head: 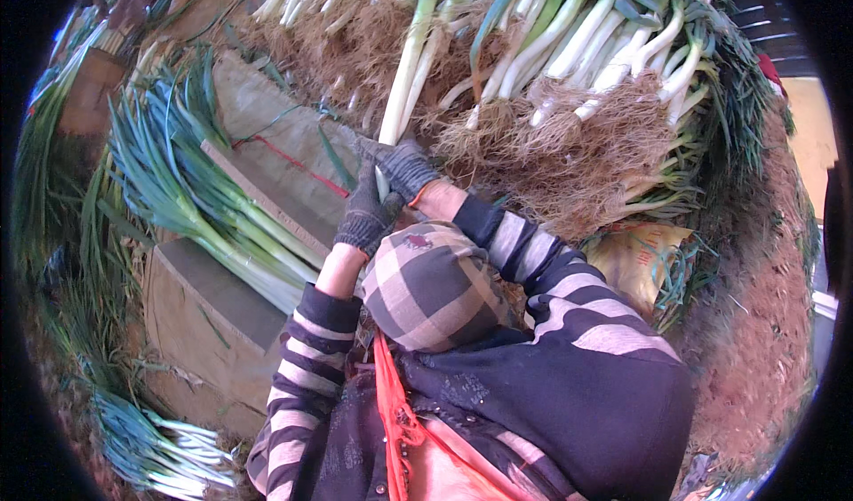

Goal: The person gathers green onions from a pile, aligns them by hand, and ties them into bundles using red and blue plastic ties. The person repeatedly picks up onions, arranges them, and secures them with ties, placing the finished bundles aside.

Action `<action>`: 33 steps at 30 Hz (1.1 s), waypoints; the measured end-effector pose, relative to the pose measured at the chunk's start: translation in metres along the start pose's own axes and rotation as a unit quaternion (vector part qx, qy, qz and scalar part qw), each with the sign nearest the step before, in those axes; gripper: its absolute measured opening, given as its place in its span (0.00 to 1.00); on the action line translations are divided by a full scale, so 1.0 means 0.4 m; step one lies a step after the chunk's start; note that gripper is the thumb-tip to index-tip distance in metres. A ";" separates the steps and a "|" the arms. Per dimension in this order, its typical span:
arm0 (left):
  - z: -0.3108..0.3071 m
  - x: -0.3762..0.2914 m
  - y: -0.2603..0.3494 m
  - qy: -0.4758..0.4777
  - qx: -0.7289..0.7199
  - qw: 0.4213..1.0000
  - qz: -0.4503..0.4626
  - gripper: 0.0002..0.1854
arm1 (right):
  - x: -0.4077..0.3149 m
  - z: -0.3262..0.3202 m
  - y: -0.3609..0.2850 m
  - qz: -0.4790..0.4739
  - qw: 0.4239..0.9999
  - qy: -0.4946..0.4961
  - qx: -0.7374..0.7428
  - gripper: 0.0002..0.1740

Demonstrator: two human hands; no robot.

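Note:
My left hand [370, 209] and my right hand [404, 168] are close together in grey knitted gloves. My right hand is closed around the white lower part of a long green onion [404, 94], whose stalk rises away from me towards the pile. A pale stalk end [382, 184] shows at my left thumb and fingers; the gloves hide how it joins the onion above. Just beyond my hands lies a large heap of long green onions [566, 54], with tangled brown roots [566, 161] facing me. The roots come close to my right hand.
To the left, an onion bundle [220, 234] lies between two upright boards [266, 188]. Another bundle [160, 448] rests at lower left, below scattered green leaves [73, 268]. A yellow sack [640, 258] lies at right, beside bare soil [746, 341]. Rounded plaid cloth [433, 288] sits between my forearms.

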State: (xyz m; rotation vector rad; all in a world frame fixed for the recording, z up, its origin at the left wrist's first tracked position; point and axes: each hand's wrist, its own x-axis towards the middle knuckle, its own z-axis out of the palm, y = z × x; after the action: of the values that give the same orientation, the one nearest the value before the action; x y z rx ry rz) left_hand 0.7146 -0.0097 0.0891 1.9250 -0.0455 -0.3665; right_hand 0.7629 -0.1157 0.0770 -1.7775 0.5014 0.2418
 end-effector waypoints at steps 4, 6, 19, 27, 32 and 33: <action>-0.084 -0.151 0.024 -0.020 -0.035 0.999 -0.030 0.32 | 0.106 -0.059 -0.062 0.006 0.905 -0.136 0.404 0.20; -0.119 -0.234 0.022 -0.014 -0.098 0.994 -0.037 0.29 | 0.231 -0.119 -0.113 -0.027 0.860 -0.164 0.483 0.18; -0.204 -0.494 0.046 -0.018 -0.242 0.944 -0.222 0.31 | 0.026 0.000 -0.179 0.021 0.815 -0.311 0.489 0.15; -0.176 -0.566 0.042 0.020 -0.291 0.930 -0.224 0.30 | -0.204 0.126 -0.423 0.002 0.796 -0.432 0.423 0.17; -0.178 -0.486 -0.061 0.233 -0.252 0.927 -0.152 0.25 | -0.111 0.339 -0.518 -0.014 0.715 -0.602 0.356 0.10; -0.168 -0.454 -0.074 0.302 -0.262 0.910 -0.107 0.25 | -0.045 0.407 -0.495 0.053 0.661 -0.656 0.362 0.09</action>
State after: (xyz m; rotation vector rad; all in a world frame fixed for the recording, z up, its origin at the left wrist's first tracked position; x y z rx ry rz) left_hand 0.5564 0.0992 0.1264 1.4319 0.6193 0.0900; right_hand 0.8531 0.0826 0.2130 -0.4494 -0.3643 1.1216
